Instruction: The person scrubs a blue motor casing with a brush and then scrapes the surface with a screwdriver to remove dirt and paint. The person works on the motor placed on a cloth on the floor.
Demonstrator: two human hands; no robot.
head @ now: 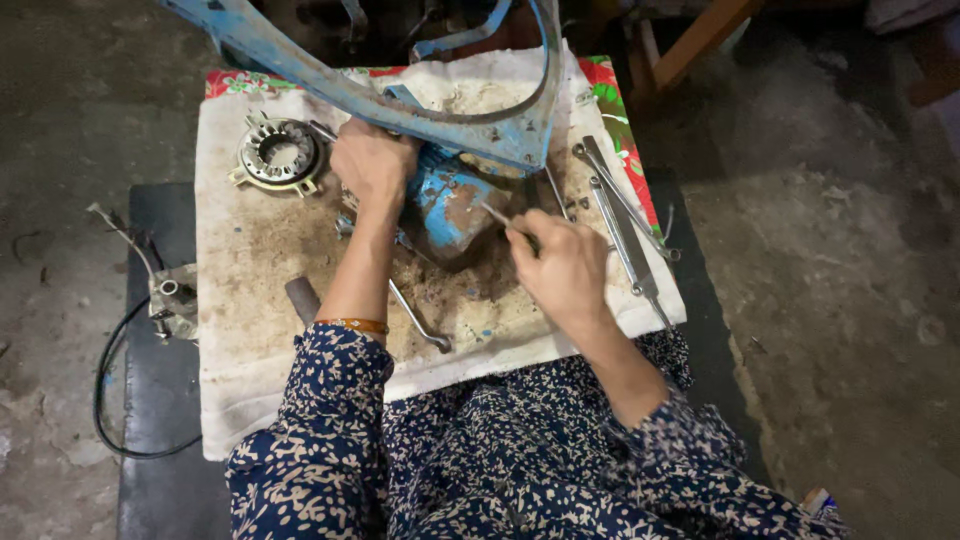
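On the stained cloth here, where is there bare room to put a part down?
Free: the cloth below the round toothed ring, to the left of the left hand and forearm; also the strip along the cloth's near edge. Crowded: around the blue housing, the right hand with its thin tool, and the wrenches on the right.

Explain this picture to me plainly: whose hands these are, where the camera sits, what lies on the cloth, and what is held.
The single view comes from a camera on the person's head, looking down. The left hand grips a worn blue metal part on a dirty white cloth. The right hand holds a thin metal tool against it. A round toothed metal ring lies at the left, long wrenches at the right, and a bent rod near the forearm. A blue frame arches above.
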